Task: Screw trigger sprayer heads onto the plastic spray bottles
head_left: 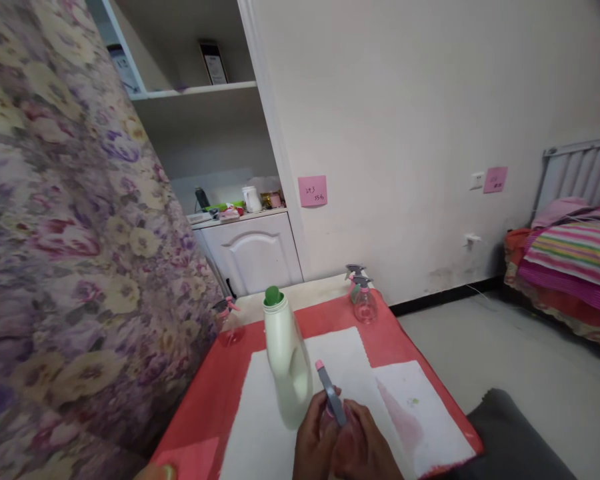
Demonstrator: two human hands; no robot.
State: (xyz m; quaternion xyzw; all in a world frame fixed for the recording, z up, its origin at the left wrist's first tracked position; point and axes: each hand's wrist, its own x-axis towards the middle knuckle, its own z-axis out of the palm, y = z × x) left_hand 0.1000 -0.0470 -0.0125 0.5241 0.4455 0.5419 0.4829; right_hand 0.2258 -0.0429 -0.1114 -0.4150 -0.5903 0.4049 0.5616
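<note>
My left hand point(311, 437) and my right hand point(373, 443) are closed around a clear spray bottle point(333, 400) at the front of the table. Its grey trigger head and pink nozzle tip stick up between my fingers, while most of its body is hidden by my hands. Just left of it stands a tall pale green jug point(284, 367) with a handle and a threaded neck. A green cap point(274, 295) shows at the jug's mouth; whether it sits behind or in the neck I cannot tell. White cloth point(260, 413) lies under the jug.
Other spray bottles stand on the red tablecloth point(195, 407): one at the far left point(229, 328), a clear one point(365, 308) and another point(355, 275) at the far right. A stained white cloth point(437, 413) lies right. A flowered curtain point(80, 267) hangs left.
</note>
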